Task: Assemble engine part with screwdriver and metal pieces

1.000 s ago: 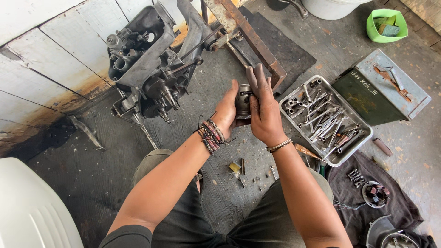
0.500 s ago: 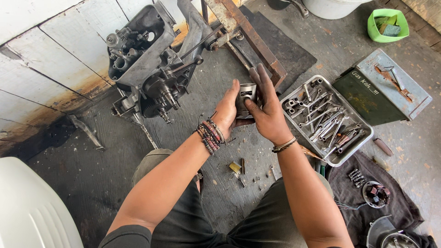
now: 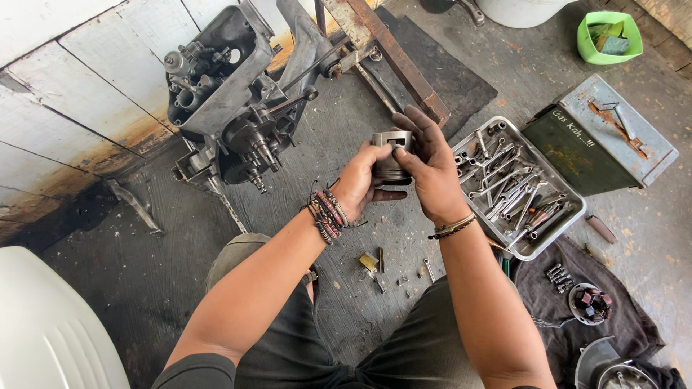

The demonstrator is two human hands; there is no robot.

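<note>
Both hands have lifted the piston (image 3: 391, 155) a little higher toward the middle of the frame than half a second ago, and the right hand (image 3: 431, 173) has turned so its fingers now wrap over the top and far side instead of standing up straight. The left hand (image 3: 360, 180) cups it from the near side, thumb and fingers closed on the metal, so the piston is clamped between both palms. That looks like turning it over for a closer look.

Just right of the hands sits the tray of tools (image 3: 551, 245), its rim near the right wrist. The engine (image 3: 231, 115) crowds the upper left. Open floor (image 3: 144, 288) lies lower left, and small bits (image 3: 371, 263) litter the ground between the knees.
</note>
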